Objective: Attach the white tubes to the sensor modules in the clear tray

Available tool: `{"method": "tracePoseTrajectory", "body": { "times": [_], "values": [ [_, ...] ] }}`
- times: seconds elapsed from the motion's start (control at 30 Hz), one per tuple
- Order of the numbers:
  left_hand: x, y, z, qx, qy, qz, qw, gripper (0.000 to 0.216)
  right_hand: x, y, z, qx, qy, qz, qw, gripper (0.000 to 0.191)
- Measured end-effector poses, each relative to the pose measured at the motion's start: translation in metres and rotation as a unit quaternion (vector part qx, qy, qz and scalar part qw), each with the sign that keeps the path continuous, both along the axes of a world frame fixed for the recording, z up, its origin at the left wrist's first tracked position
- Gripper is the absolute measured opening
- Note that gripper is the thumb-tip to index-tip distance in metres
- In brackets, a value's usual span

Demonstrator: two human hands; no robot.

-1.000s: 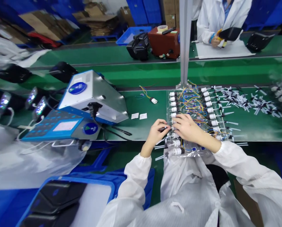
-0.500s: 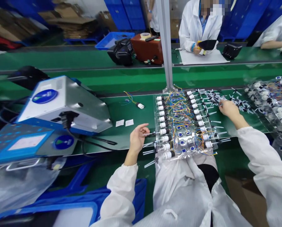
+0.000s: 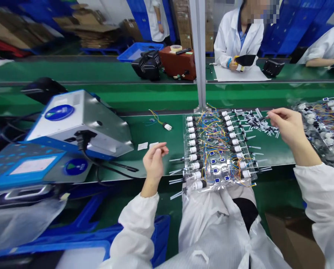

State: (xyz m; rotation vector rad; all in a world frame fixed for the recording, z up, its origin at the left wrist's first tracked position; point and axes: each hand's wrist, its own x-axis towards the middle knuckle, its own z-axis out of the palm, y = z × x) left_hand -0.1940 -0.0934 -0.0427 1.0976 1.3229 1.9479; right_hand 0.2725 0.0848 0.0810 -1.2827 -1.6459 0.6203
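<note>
Beside the left edge of the clear plastic tray (image 3: 219,172) is my left hand (image 3: 153,162), its bent fingers apart and holding nothing visible. Rows of white-and-black cylindrical parts (image 3: 195,166) with coloured wires and small blue pieces lie on the tray. Thin pale strips (image 3: 176,171) stick out from both sides. To the right, my right hand (image 3: 288,125) is raised above the bench, thumb and fingers pinched on a small black-and-white strip (image 3: 259,113). Below its fingertips lies a loose pile of similar strips (image 3: 258,124).
One wired cylindrical part (image 3: 167,127) and white paper slips (image 3: 142,146) lie left of the tray. A blue-and-silver machine (image 3: 80,127) with cables stands farther left. More wired parts (image 3: 329,130) lie at right. A metal post (image 3: 199,56) rises behind; co-workers sit across the bench.
My left hand has let go of a strip at the tray's left side and moved left. My right hand has lifted from the pile and moved right, with a strip between its fingers.
</note>
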Motion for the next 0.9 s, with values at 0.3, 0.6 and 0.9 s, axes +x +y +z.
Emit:
{"method": "tracePoseTrajectory", "body": {
  "times": [0.3,0.6,0.9],
  "values": [
    [0.062,0.017,0.086,-0.031,0.067,-0.293,0.953,0.063,-0.180,-0.078,0.033,0.008,-0.011,0.333,0.943,0.016],
    [0.004,0.034,0.031,-0.099,0.045,-0.189,0.976,0.030,-0.249,-0.061,-0.052,0.037,-0.139,0.392,0.909,0.016],
    [-0.003,0.039,-0.039,-0.221,0.063,-0.141,0.963,0.046,-0.246,-0.064,-0.103,0.201,-0.436,0.403,0.779,0.029]
  ]
}}
